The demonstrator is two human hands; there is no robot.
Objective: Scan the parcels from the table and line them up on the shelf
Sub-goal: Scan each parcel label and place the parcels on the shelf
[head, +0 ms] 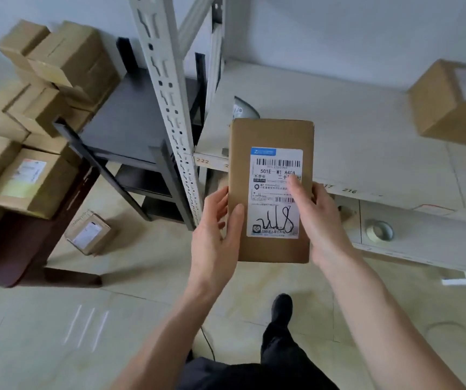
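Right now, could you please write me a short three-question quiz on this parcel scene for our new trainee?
1. True or false: both hands hold the flat parcel.
2. Where does the roll of tape lie? A) on the floor B) on the lower shelf board C) on the table
3. Fill in: the left hand grips the parcel's left edge, and the right hand has its thumb on the white ____.

Key: 1 true; 2 B; 3 label.
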